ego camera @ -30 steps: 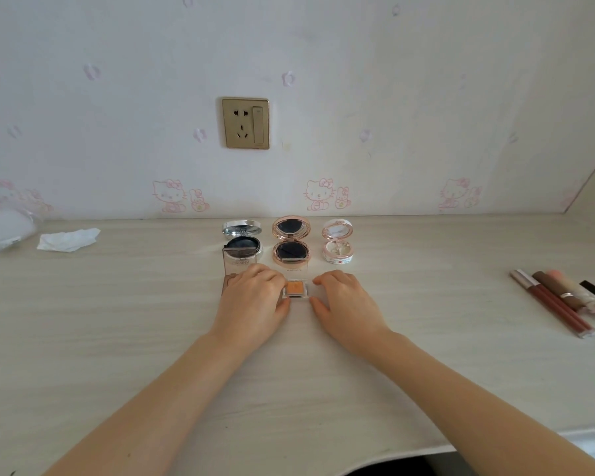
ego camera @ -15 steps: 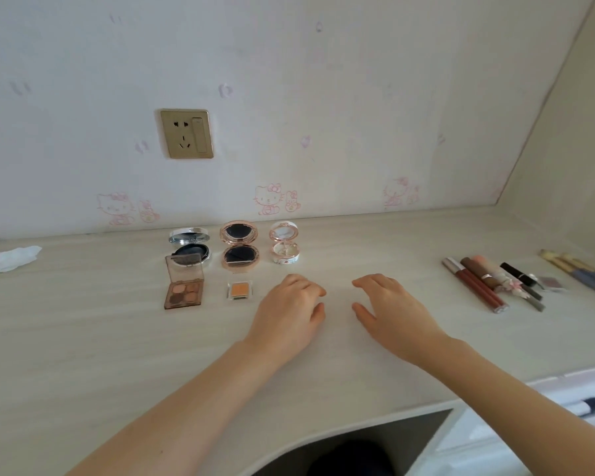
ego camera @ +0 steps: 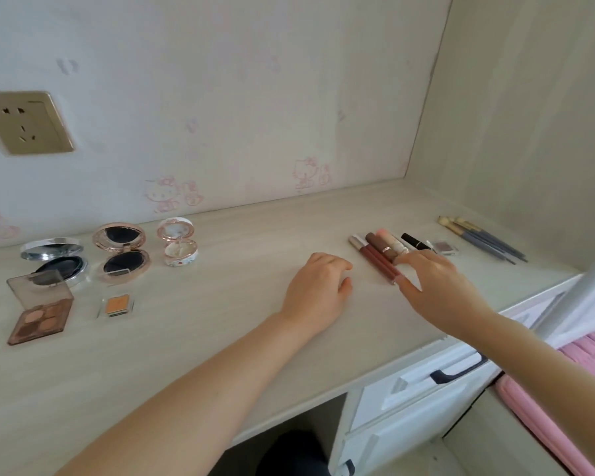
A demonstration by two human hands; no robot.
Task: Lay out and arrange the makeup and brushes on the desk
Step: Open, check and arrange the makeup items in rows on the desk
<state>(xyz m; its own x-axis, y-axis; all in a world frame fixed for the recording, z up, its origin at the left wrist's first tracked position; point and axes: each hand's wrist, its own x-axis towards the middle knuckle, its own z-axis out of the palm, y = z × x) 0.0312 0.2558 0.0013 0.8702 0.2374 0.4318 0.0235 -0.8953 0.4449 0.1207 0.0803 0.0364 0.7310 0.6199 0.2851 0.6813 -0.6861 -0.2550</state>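
Head view showed the right hand, fingers spread and gripping nothing, over the near ends of the lip tubes on the counter. The left hand rested beside them, loosely curled and empty. Pinching one tube mid-barrel would probably keep its neighbours from rolling.

At the left, a silver compact, a rose-gold compact and a white compact are set open in a row, with an open brown palette and an orange pan laid before them. Lip tubes, a grey pan and brushes are laid at the right.
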